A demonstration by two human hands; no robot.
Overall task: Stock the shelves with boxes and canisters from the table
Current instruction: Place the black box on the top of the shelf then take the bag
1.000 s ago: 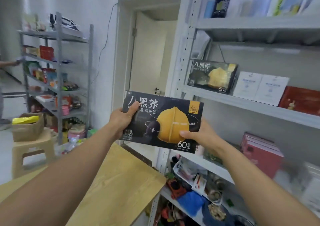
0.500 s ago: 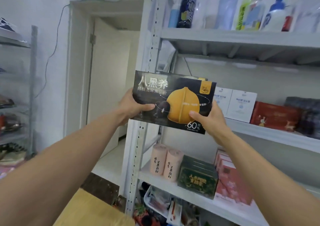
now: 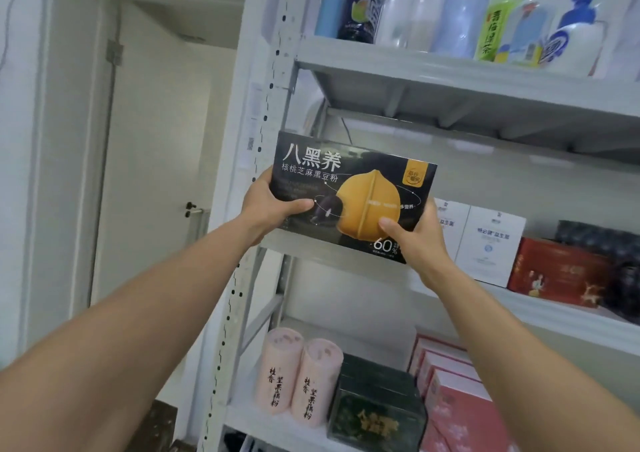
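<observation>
White walls and a pale door [image 3: 156,174] fill the 9 o'clock side of the view, while a grey metal shelving unit [image 3: 381,67] takes up everything from 12 to 5 o'clock. At the centre, a black box [image 3: 346,181] with a yellow walnut picture and white lettering is held upright, printed face toward the camera, at the left end of the middle shelf [image 3: 554,316]. Its lower edge sits level with that shelf's front rim; whether it rests on it I cannot tell.

The left hand [image 3: 266,206] grips the box's 9 o'clock end, thumb laid across the front and fingers hidden behind. The right hand [image 3: 419,240] grips the 4 o'clock corner, thumb pressed on the front and fingers wrapped round the side.

At 3 o'clock from the box stand two white boxes [image 3: 488,240], then a red box [image 3: 554,271] further right. On the top shelf, at 12 to 2 o'clock, are a dark bottle [image 3: 363,1], a green tea bottle [image 3: 495,19] and a white bottle with a blue cap [image 3: 575,29]. On the lower shelf at 6 o'clock, two pink canisters [image 3: 298,379] stand touching, with a dark green box [image 3: 377,410] just beside them and pink boxes [image 3: 460,413] at 5 o'clock.
</observation>
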